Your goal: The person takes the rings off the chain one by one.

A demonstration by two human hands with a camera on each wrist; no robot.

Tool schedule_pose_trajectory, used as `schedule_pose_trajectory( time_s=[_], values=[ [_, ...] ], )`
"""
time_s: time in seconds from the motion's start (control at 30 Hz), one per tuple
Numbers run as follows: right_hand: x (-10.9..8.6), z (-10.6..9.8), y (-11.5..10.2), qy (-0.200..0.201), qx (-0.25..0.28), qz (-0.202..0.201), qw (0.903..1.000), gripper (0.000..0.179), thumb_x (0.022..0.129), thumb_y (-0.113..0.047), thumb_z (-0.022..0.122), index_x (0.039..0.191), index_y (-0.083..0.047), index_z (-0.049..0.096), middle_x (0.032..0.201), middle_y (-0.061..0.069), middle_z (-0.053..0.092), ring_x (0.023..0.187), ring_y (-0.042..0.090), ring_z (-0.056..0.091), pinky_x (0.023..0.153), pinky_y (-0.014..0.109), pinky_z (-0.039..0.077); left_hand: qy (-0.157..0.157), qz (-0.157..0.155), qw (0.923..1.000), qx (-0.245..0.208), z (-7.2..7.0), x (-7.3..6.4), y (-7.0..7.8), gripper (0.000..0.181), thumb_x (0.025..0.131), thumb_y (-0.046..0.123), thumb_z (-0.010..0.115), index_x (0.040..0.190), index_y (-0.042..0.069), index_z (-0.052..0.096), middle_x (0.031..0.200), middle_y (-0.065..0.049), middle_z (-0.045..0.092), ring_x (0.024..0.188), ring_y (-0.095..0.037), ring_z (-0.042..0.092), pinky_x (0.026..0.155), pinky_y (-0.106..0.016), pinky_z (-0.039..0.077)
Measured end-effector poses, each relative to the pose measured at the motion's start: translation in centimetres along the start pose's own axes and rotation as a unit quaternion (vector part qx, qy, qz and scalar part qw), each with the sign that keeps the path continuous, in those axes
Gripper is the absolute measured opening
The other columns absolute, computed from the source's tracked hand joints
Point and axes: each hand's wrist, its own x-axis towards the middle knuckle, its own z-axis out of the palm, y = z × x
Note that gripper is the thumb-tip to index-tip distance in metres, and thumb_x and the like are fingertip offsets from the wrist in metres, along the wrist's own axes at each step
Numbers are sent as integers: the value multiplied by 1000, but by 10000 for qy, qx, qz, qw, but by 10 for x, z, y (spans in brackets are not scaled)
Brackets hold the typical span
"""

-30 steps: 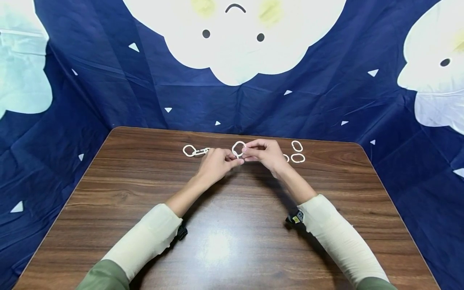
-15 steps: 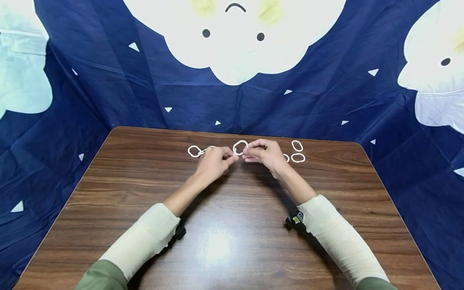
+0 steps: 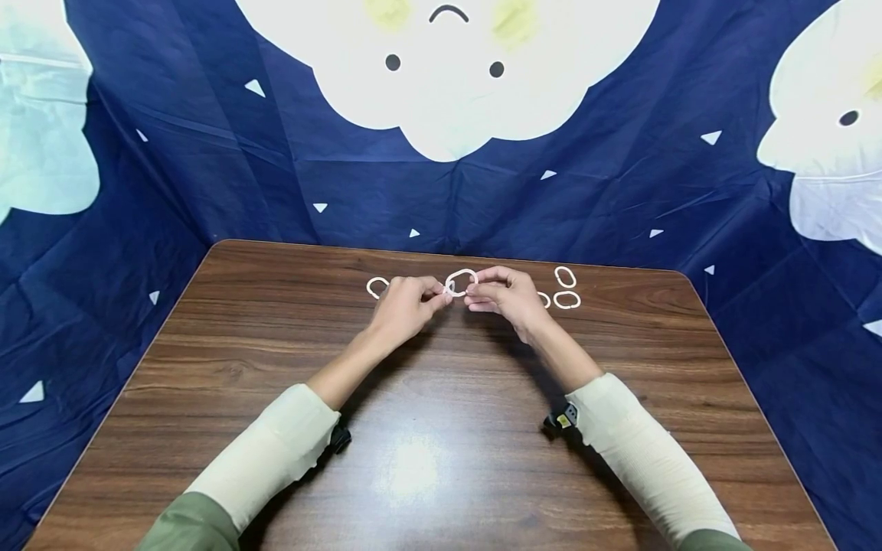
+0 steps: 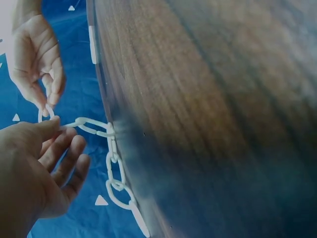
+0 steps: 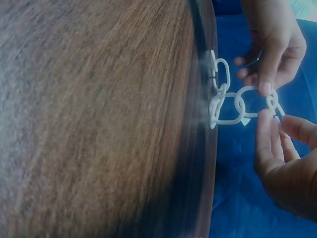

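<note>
My left hand (image 3: 406, 302) pinches a white plastic chain (image 4: 110, 153) near one end between thumb and index finger. In the left wrist view several joined links hang from that hand down to the tabletop. One end link shows to the left of the hand in the head view. My right hand (image 3: 506, 298) pinches a white oval link (image 3: 460, 271) between thumb and fingers. This link, held just above the table, loops through the chain's last link at my left fingertips. Whether its gap is closed cannot be seen.
Two loose white links, an upper one (image 3: 574, 280) and a lower one (image 3: 566, 308), lie right of my right hand. A third (image 3: 548, 301) is partly hidden by it. The wooden table (image 3: 441, 383) ends at a blue cloth backdrop (image 3: 344, 207) close behind the hands.
The chain's far end has slid right, towards my left hand. The link in my right hand has shifted slightly right and turned more sideways. My left hand has moved a little.
</note>
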Motion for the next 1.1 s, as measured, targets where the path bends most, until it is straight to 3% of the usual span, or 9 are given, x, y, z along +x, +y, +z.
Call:
schedule_pose_trajectory(
  time_s=[0.27, 0.47, 0.9, 1.1],
  values=[
    [0, -1, 2, 108, 179, 130, 9997, 6, 108, 2, 69, 114, 1, 70, 87, 5, 80, 78, 16, 83, 79, 29, 70, -116, 125, 9998, -78, -1, 2, -1, 15, 106, 22, 81, 109, 8, 85, 103, -6, 87, 89, -20, 76, 85, -45, 64],
    [-2, -1, 7, 256, 372, 299, 9985, 8, 107, 2, 71, 115, 2, 69, 92, 4, 82, 82, 15, 84, 78, 28, 69, -232, 216, 9993, -201, 1, 3, -1, 14, 107, 19, 80, 107, 6, 84, 101, -7, 86, 89, -19, 76, 87, -43, 64],
    [-1, 3, 15, 466, 846, 381, 9946, 5, 108, 1, 71, 108, -4, 71, 85, 3, 83, 79, 13, 84, 74, 25, 68, -210, 291, 9988, -318, 2, 3, 3, 14, 107, 17, 79, 110, 4, 84, 105, -9, 87, 92, -21, 80, 90, -44, 65],
    [-2, 6, 16, 533, 1132, 438, 9912, 9, 109, 4, 69, 106, -4, 70, 85, 5, 83, 78, 13, 84, 76, 25, 68, -210, 500, 9982, -238, 3, 3, 2, 12, 107, 14, 78, 108, 3, 83, 105, -10, 87, 94, -22, 80, 91, -44, 65]
  ],
)
